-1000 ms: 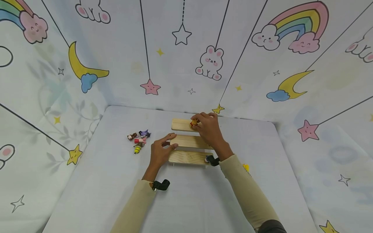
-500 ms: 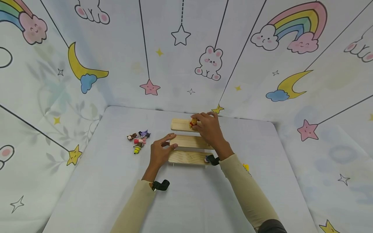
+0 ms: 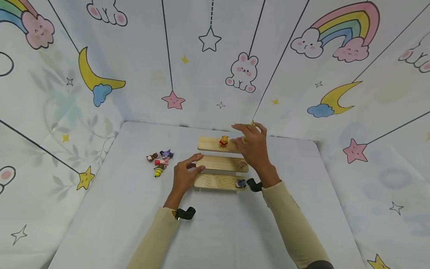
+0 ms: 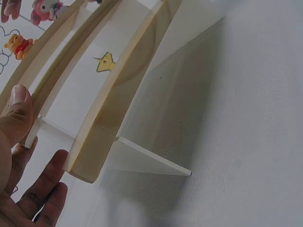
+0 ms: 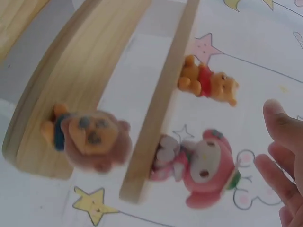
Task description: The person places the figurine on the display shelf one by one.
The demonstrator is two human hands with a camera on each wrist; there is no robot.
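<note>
A three-step wooden display shelf (image 3: 218, 182) stands on clear side supports. My left hand (image 3: 184, 175) grips the left end of its middle board, thumb (image 4: 18, 111) on one side and fingers on the other. Beside the top board, my right hand (image 3: 253, 147) has its fingers spread and holds nothing. A Winnie-the-Pooh figurine (image 3: 223, 141) in a red shirt sits on that board, left of the hand. Next to it is a pink-hooded figurine (image 5: 203, 168), hidden behind the hand in the head view. A brown-maned figurine (image 5: 92, 139) sits on the middle board, a blue figurine (image 3: 241, 183) on the lowest.
Several small figurines lie in a cluster left of the shelf, among them a purple one (image 3: 166, 154) and a yellow-striped one (image 3: 158, 171). The white-covered table (image 3: 134, 231) meets a cartoon-printed backdrop (image 3: 141, 74) behind the shelf.
My right hand has let go of the Winnie-the-Pooh figurine and moved right, leaving it on the top board. The left hand stays in place. The right sleeve now covers a yellow toy.
</note>
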